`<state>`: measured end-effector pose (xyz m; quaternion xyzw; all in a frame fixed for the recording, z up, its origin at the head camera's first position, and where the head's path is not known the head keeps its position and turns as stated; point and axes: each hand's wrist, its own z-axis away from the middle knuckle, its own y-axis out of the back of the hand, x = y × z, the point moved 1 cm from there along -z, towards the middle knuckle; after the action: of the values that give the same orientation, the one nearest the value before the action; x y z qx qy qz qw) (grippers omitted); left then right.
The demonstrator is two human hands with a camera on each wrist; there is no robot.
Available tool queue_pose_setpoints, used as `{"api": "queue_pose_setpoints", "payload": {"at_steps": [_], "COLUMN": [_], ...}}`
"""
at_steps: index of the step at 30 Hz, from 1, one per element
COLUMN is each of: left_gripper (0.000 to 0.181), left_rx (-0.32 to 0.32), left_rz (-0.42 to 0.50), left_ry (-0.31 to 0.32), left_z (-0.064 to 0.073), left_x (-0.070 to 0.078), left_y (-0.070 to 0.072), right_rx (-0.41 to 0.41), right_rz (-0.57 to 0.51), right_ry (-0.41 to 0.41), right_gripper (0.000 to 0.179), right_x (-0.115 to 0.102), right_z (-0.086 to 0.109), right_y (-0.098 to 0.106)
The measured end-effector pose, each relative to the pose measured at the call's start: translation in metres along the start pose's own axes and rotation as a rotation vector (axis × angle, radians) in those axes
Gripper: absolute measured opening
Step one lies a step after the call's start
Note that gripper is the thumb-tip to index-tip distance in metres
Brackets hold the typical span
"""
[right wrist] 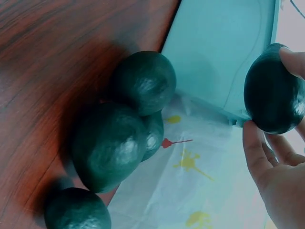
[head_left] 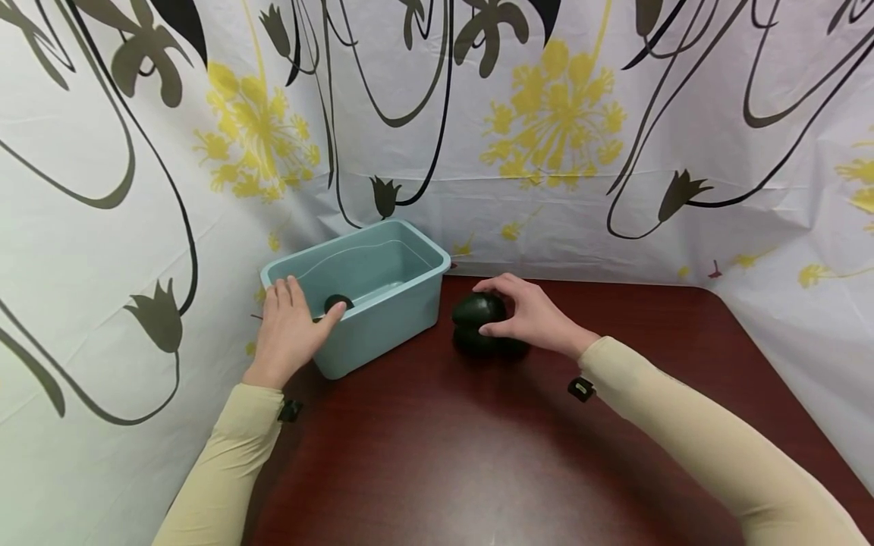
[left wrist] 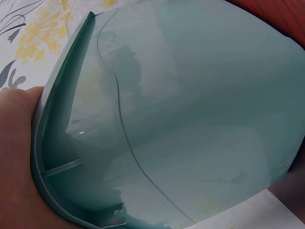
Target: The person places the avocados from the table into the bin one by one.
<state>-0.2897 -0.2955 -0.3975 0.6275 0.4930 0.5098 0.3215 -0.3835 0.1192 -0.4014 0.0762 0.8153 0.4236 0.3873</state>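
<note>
My right hand (head_left: pixel 529 311) holds a dark green avocado (right wrist: pixel 274 90), thumb on one side and fingers on the other. Several more avocados (right wrist: pixel 109 148) lie grouped on the table, just below it in the head view. My left hand (head_left: pixel 290 334) rests on the near-left corner of a light blue plastic tub (head_left: pixel 382 322), its fingers fairly straight over the end rim and the thumb along the front rim. Inside the tub, a dark rounded avocado (head_left: pixel 337 302) shows partly past the thumb. From the left wrist, the tub's outer wall (left wrist: pixel 205 109) fills most of the view.
The tub stands at the back left of a dark red-brown table (head_left: pixel 451 447), near the wall covering. A white cloth with yellow and grey flower prints (head_left: pixel 560 114) hangs behind and to the sides. The table's right edge meets this cloth.
</note>
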Motion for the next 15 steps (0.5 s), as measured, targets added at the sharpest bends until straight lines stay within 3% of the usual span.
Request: {"api": "queue_pose_setpoints", "payload": {"at_steps": [15], "left_gripper": [0.117], "left_rx": [-0.015], "left_rz": [-0.003], "left_ry": [0.005], "left_z": [0.0007], "left_x": [0.0016], "left_y": [0.0015], "right_rx": [0.027], "right_rz": [-0.021], "right_ry": [0.011], "right_gripper": [0.061], "right_x": [-0.0066], "right_z": [-0.0098], "right_y": [-0.0013]}}
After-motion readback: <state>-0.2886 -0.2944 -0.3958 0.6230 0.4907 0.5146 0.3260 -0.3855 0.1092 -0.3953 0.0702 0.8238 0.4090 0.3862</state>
